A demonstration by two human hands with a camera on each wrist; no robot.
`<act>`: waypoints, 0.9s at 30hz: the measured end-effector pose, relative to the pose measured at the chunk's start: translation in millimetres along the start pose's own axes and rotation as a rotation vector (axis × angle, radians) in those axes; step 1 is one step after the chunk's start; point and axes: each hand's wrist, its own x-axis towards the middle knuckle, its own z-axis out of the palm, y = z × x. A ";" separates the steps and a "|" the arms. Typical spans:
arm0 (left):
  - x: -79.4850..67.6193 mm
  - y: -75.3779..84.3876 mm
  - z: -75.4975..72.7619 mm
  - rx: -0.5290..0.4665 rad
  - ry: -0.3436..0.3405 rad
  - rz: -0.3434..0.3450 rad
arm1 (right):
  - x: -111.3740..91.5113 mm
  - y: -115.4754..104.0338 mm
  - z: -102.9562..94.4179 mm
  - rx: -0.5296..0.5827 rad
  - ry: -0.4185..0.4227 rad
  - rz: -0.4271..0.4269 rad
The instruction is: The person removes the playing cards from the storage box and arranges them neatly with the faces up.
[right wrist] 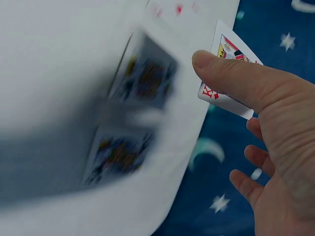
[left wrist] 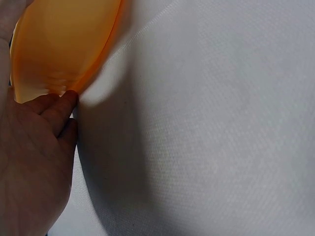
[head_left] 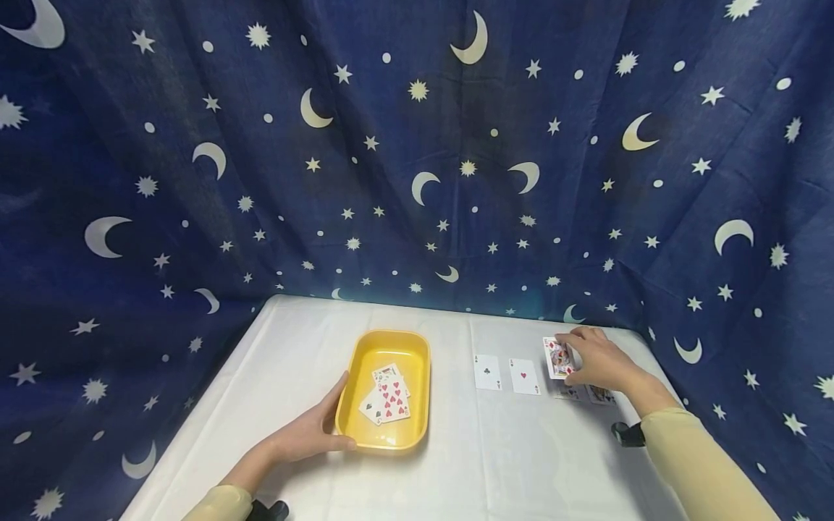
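In the head view, my left hand [head_left: 313, 433] rests against the left side of a yellow tray [head_left: 423, 376], its thumb along the near edge. The left wrist view shows the fingers [left wrist: 59, 113] touching the tray's outer wall [left wrist: 93, 54]. Several playing cards lie overlapped in the tray, a hearts card [head_left: 395, 401] on top. At the right, my right hand [head_left: 602, 359] pinches a king of diamonds [head_left: 558, 359] above the table. In the right wrist view, the thumb lies across that king [right wrist: 209, 92]; the other fingers hang apart from it.
An ace of clubs [head_left: 486, 373] and an ace of hearts [head_left: 524, 376] lie face up on the white table. Two face cards, one [right wrist: 147, 78] beside another [right wrist: 120, 155], lie by the right hand. A dark blue starry curtain [head_left: 391, 239] surrounds the table.
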 end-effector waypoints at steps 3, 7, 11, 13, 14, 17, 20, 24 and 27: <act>-0.7 1.3 0.5 0.002 0.004 -0.016 | -9.0 18.8 1.4 -0.017 -0.006 0.029; -1.5 3.0 1.1 0.001 0.008 -0.027 | -19.1 38.2 3.3 -0.044 -0.002 0.039; -1.4 3.2 0.8 0.010 0.008 -0.026 | -28.4 54.4 4.7 -0.083 0.001 0.038; -0.9 2.5 0.2 0.011 0.004 -0.021 | -33.0 61.4 5.1 -0.105 -0.009 0.043; -0.7 2.1 0.1 0.013 0.005 -0.021 | -35.0 64.7 5.2 -0.114 -0.014 0.048; 0.1 1.0 0.1 0.011 0.007 -0.018 | -41.0 74.3 5.1 -0.128 -0.041 0.079; 0.4 0.0 0.8 0.016 0.012 -0.021 | -47.3 83.2 4.5 -0.127 -0.078 0.120; 0.3 -1.7 0.2 0.008 0.005 -0.008 | -53.6 92.8 6.1 -0.144 -0.125 0.175; -0.6 -2.1 -0.2 0.009 0.005 -0.012 | -56.2 97.2 7.8 -0.177 -0.139 0.194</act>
